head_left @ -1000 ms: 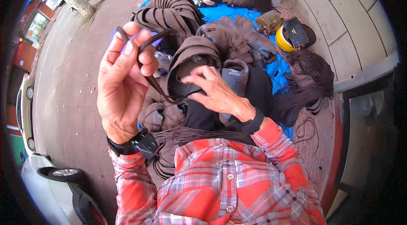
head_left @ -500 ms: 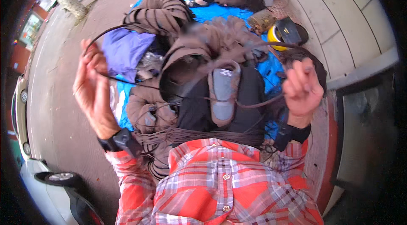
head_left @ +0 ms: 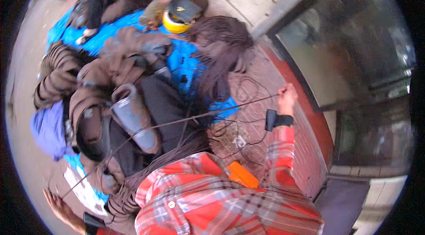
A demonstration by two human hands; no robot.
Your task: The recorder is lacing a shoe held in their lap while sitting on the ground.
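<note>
2 hands (head_left: 287, 97) (head_left: 59, 206) now spread wider — cord (head_left: 177, 122) pulled taut across lap.

The cord (head_left: 208, 113) stretched between my hands looked like thin, matt, dark brown fibre, smooth along its length. My shirt sleeve (head_left: 279, 155) was soft woven cloth in a red and grey check. The tarp (head_left: 183, 64) under the heaps was glossy blue plastic sheet, creased. The bundles (head_left: 57, 75) lying on it were matt brown strapping, rough and dusty. The helmet (head_left: 175, 22) had a shiny yellow plastic shell. The pavement (head_left: 274, 80) was rough reddish brick.
</note>
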